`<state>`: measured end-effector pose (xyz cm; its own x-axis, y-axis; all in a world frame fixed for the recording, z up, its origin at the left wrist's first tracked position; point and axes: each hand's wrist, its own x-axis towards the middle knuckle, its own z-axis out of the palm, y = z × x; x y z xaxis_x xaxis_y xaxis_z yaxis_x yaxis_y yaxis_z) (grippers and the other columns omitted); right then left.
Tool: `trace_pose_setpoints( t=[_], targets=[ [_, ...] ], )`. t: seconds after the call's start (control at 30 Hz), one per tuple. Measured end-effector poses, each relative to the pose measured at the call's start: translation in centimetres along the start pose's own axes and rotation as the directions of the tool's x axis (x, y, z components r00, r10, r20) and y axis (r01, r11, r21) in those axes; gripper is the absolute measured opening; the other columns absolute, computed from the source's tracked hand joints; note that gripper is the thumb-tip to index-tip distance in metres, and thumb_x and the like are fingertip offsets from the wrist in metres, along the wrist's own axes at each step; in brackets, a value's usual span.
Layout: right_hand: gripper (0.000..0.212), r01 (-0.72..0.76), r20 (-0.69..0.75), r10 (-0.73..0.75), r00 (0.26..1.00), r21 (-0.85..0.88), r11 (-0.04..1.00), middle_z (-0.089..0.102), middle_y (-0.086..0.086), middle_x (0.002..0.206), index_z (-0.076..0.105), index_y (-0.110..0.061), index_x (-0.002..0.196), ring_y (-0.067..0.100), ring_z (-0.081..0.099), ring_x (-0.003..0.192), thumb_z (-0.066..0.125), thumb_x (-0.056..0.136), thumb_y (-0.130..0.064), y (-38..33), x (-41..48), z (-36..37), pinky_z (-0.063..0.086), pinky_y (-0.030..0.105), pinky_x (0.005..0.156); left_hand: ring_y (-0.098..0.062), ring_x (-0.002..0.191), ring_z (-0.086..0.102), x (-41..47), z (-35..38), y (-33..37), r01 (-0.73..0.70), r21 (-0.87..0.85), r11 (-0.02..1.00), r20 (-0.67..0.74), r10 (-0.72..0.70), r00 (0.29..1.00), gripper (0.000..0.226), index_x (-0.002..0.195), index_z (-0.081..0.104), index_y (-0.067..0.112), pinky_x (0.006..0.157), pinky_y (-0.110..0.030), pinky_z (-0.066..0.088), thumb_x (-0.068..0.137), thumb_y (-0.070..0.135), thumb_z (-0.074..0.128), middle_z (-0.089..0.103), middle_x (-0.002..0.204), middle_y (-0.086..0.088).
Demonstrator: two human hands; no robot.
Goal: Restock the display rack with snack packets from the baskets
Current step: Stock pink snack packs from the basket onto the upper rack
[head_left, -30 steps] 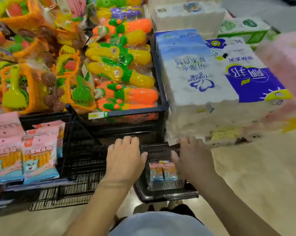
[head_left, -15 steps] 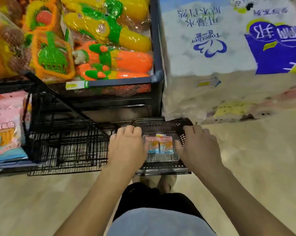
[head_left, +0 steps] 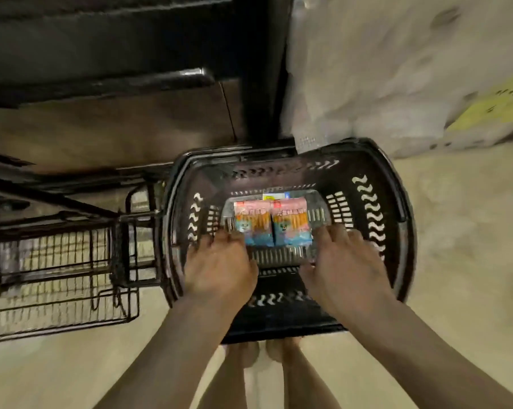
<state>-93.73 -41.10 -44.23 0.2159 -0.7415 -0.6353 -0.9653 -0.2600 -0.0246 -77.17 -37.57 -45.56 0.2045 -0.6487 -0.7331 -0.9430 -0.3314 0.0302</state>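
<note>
- Down low, my left hand point(head_left: 220, 262) and right hand point(head_left: 348, 261) are both reaching into the basket. Their fingers are stretched out and loosely spread, palms down, with nothing pinched.
- Between them, two pink-and-blue foil snack packets point(head_left: 290, 227) lie flat side by side on the basket bottom. My left fingertips sit at the left packet's corner and my right fingertips just beside the other packet.
- The packets look slick and flat to me. A scoop from the sides could push them together, or lift one and drop the other.
- The black slotted plastic shopping basket point(head_left: 394, 184) sits on the floor. Fingertips could catch in its ribbed bottom.
- The floor point(head_left: 462, 276) is pale beige and smooth.
- To the left stands a black wire display rack point(head_left: 66, 261), its low tier near the basket.
- Beyond are a black shelf post point(head_left: 264, 69) and white plastic-wrapped paper packs point(head_left: 382, 69), blurred.
</note>
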Motion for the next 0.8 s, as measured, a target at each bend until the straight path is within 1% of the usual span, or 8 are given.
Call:
trace_pose_setpoints(
  t=[0.13,0.27,0.4,0.47,0.6,0.67,0.73,0.8],
  targets=[
    [0.066,-0.010,0.127,0.010,0.992,-0.002,1.000,0.036,0.013,0.156,0.031,-0.018,0.152,0.035,0.036,0.142,0.050,0.098,-0.051,0.5,8.6,9.1,0.039,0.048,0.111,-0.028,0.133,0.050,9.4,8.6,0.8,0.005,-0.002,1.000,0.031,-0.005,1.000,0.045,0.141,0.053,0.021,0.108,-0.038,0.044,0.099,0.039,0.054,0.056,0.143,-0.004],
    [0.065,-0.023,0.193,0.021,0.981,0.007,1.000,0.039,0.013,0.150,0.034,-0.016,0.149,0.035,0.038,0.138,0.053,0.097,-0.052,1.2,15.2,15.9,0.038,0.050,0.111,-0.032,0.133,0.050,17.1,14.5,1.7,0.000,-0.059,0.998,0.101,0.006,0.995,0.044,0.137,0.055,0.022,0.107,-0.043,0.044,0.096,0.036,0.060,0.055,0.142,-0.007],
    [0.063,-0.105,0.234,0.082,0.969,0.087,0.991,0.036,0.014,0.151,0.032,-0.015,0.150,0.037,0.034,0.140,0.045,0.102,-0.054,1.8,20.1,20.0,0.034,0.049,0.113,-0.033,0.132,0.052,22.3,18.7,1.7,0.062,-0.102,0.993,0.068,-0.055,0.996,0.042,0.134,0.057,0.018,0.107,-0.045,0.043,0.095,0.034,0.063,0.055,0.140,-0.009],
    [0.075,-0.164,0.264,0.116,0.958,0.170,0.972,0.028,0.014,0.159,0.024,-0.014,0.155,0.037,0.027,0.147,0.044,0.101,-0.062,2.0,21.9,21.5,0.030,0.050,0.117,-0.033,0.132,0.052,24.5,20.2,1.5,0.143,-0.189,0.972,0.021,-0.142,0.990,0.044,0.137,0.055,0.015,0.106,-0.045,0.043,0.097,0.034,0.059,0.054,0.141,-0.011],
    [0.119,-0.314,0.287,0.247,0.926,0.218,0.924,0.016,0.019,0.166,0.001,-0.006,0.160,0.040,0.021,0.151,0.056,0.084,-0.080,2.6,25.0,24.2,0.030,0.054,0.120,-0.036,0.140,0.041,27.9,22.4,1.0,0.266,-0.337,0.903,-0.014,-0.288,0.958,0.071,0.151,0.032,0.008,0.109,-0.045,0.040,0.098,0.044,0.061,0.037,0.154,-0.017],
    [0.128,-0.372,0.307,0.288,0.907,0.269,0.888,0.011,0.019,0.168,-0.004,-0.004,0.160,0.039,0.017,0.153,0.063,0.080,-0.078,3.0,26.0,25.5,0.028,0.053,0.122,-0.036,0.139,0.042,29.0,23.3,0.6,0.286,-0.378,0.881,-0.037,-0.323,0.946,0.076,0.152,0.030,0.007,0.108,-0.045,0.041,0.096,0.045,0.066,0.036,0.154,-0.017],
    [0.115,-0.380,0.263,0.304,0.915,0.318,0.869,0.023,0.021,0.161,0.007,-0.005,0.158,0.037,0.027,0.148,0.066,0.085,-0.071,3.5,26.5,26.6,0.031,0.050,0.119,-0.034,0.136,0.045,29.5,24.4,0.1,0.290,-0.451,0.844,-0.045,-0.346,0.937,0.076,0.149,0.033,0.008,0.107,-0.043,0.042,0.094,0.044,0.071,0.039,0.151,-0.015],
    [0.092,-0.379,0.215,0.318,0.924,0.386,0.841,0.043,0.011,0.135,0.033,-0.008,0.141,0.029,0.045,0.126,0.071,0.082,-0.068,4.4,27.3,28.6,0.043,0.045,0.108,-0.032,0.133,0.048,29.7,25.0,-0.3,0.299,-0.538,0.788,-0.034,-0.374,0.927,0.076,0.143,0.039,0.010,0.105,-0.041,0.044,0.088,0.045,0.078,0.044,0.146,-0.013]
  ],
)
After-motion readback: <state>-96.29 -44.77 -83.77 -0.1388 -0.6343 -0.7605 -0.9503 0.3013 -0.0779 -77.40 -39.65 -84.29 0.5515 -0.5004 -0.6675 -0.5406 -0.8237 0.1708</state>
